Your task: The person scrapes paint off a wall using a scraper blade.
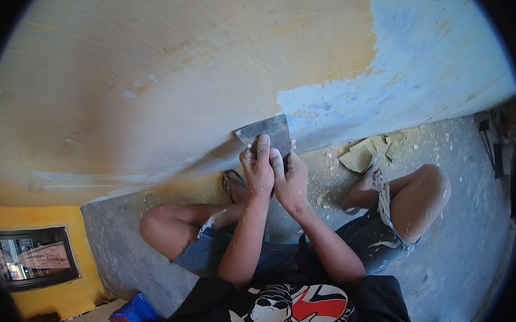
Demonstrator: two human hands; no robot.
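Observation:
Both of my hands grip one wide scraper with a dark metal blade [266, 128]. My left hand [257, 172] and my right hand [293, 176] are side by side, thumbs laid along the blade, and they hide most of the handle. The blade's far edge lies at the wall [192, 87], by the border between the yellowish paint and a pale bluish-white bare patch [331, 103]. White dust covers parts of my fingers and forearms.
Paint flakes [326, 195] and larger peeled pieces [359, 155] lie on the grey floor [454, 258] along the wall's foot, near my sandalled feet. A dark-framed window [34, 258] and a blue bag-like object [134, 312] are at lower left. Dark objects stand at far right.

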